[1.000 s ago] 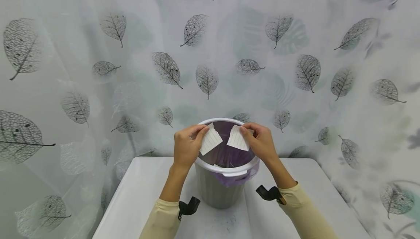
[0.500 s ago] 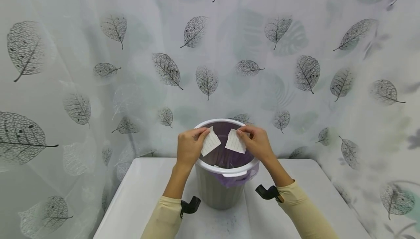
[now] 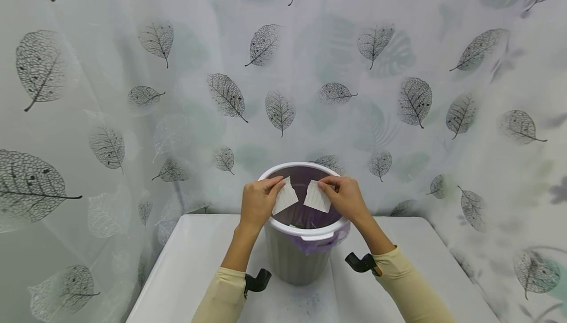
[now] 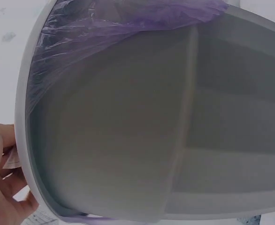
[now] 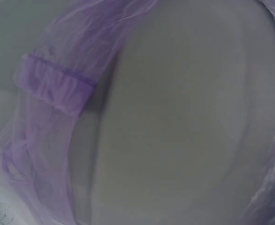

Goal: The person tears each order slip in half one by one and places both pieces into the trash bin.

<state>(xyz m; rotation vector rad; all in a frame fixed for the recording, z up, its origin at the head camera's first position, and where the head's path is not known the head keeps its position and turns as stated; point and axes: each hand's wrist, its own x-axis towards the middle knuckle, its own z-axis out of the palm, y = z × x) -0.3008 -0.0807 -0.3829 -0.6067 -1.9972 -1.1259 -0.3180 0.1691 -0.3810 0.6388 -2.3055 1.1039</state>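
Note:
In the head view my left hand (image 3: 257,202) pinches a torn piece of lined white paper (image 3: 285,199) between thumb and fingers. A second torn piece of lined paper (image 3: 316,198) is pinched by my right hand (image 3: 347,199). The two pieces are apart, tilted, over the mouth of a grey trash can (image 3: 298,263) with a white rim (image 3: 290,226). A purple trash bag (image 3: 310,245) lines it and hangs over the outside. At the left wrist view's edge, part of my left hand (image 4: 1,180) shows beyond the rim. The right wrist view shows the can's side and bag (image 5: 53,86), no hand.
The trash can stands on a white table (image 3: 195,254). Behind it hangs a pale curtain (image 3: 310,131) printed with dark leaves. Small white scraps (image 3: 292,224) show inside the can. A black wrist mount (image 3: 258,279) is on the left forearm, another (image 3: 360,262) on the right.
Both hands have come slightly lower and a little inward with their paper pieces, still over the can. The head view has shifted slightly.

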